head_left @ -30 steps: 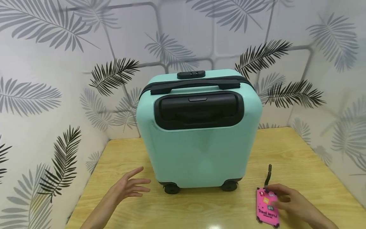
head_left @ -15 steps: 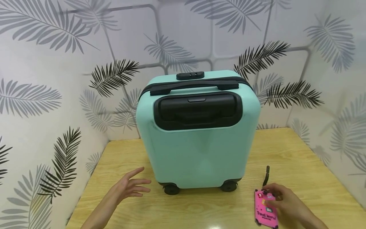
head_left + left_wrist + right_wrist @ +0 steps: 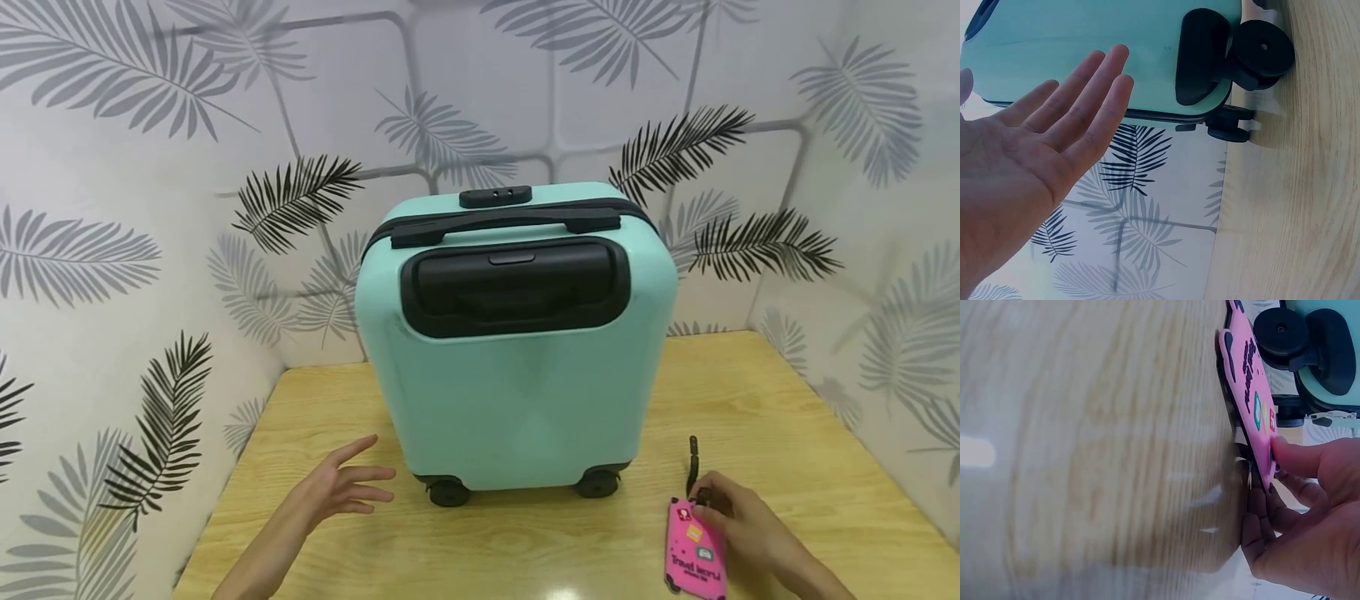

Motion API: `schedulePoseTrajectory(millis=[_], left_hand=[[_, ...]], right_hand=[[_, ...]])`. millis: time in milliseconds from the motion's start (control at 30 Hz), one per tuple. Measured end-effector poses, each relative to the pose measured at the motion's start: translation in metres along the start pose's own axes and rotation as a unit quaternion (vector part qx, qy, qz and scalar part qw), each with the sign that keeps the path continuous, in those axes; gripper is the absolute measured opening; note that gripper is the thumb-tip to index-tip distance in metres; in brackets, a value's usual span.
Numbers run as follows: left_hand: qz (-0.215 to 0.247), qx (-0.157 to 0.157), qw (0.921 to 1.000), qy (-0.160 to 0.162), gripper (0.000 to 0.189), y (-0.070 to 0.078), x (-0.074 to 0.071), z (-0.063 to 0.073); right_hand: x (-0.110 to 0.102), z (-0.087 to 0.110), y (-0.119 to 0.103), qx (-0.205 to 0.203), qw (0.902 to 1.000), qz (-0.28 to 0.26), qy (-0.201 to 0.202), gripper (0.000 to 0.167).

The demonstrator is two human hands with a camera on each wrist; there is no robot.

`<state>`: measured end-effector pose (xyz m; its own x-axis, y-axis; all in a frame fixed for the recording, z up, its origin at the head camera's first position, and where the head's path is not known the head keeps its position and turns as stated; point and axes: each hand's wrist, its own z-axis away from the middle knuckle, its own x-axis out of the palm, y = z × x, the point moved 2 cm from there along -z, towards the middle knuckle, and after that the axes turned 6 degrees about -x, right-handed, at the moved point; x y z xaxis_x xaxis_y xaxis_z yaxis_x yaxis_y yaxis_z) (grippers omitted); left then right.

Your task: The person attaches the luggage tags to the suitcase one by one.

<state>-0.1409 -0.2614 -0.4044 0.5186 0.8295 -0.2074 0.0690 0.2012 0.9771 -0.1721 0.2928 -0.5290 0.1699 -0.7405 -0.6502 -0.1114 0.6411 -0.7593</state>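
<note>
A pink luggage tag (image 3: 693, 550) with "Travel World" lettering and a black strap (image 3: 692, 462) is at the front right of the table. My right hand (image 3: 750, 525) pinches its strap end. In the right wrist view, the thumb (image 3: 1297, 456) presses on the tag's face, the other fingers curl behind its edge, and the tag tilts at a slant off the wood. My left hand (image 3: 330, 492) hovers left of a mint-green suitcase (image 3: 525, 400), its fingers spread and relaxed, holding nothing. The suitcase stands upright on black wheels (image 3: 450, 492), with a black carry handle (image 3: 502, 221) on top.
The light wooden table (image 3: 750, 400) extends on both sides of the suitcase. Behind it and at both sides rise walls (image 3: 480, 83) papered with leaf patterns. A black combination lock (image 3: 495, 197) sits on the suitcase's top.
My right hand has closed its thumb and fingers on the top end of the luggage tag, which has shifted slightly left in view. The left hand has stayed in place.
</note>
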Motion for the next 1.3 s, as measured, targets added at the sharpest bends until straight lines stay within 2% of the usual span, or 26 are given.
schedulePoseTrajectory(millis=[100,300,633,800,1033,1300], left_hand=[[-0.001,-0.007,0.9999,0.007,0.054,0.001,0.001,0.0],[-0.004,-0.022,0.9995,0.022,0.053,0.004,0.004,0.001],[-0.006,-0.031,0.9992,0.026,0.052,0.006,0.006,0.001],[-0.009,-0.027,0.9993,0.025,0.052,0.006,0.007,0.002],[-0.01,-0.034,0.9991,0.024,0.053,0.008,0.008,0.0],[-0.014,-0.034,0.9992,0.017,0.052,0.011,0.01,0.0]], right_hand=[[-0.002,-0.001,0.0,0.008,0.9999,0.013,0.0,0.01],[-0.002,-0.001,0.001,0.043,0.999,-0.014,-0.008,0.015],[0.001,0.001,0.0,0.063,0.9975,-0.031,0.006,0.019],[0.0,0.001,-0.002,0.053,0.9982,-0.028,0.011,0.022],[-0.003,0.003,-0.003,0.05,0.9974,-0.049,0.014,0.017],[-0.007,0.005,0.001,0.052,0.9963,-0.068,0.013,0.028]])
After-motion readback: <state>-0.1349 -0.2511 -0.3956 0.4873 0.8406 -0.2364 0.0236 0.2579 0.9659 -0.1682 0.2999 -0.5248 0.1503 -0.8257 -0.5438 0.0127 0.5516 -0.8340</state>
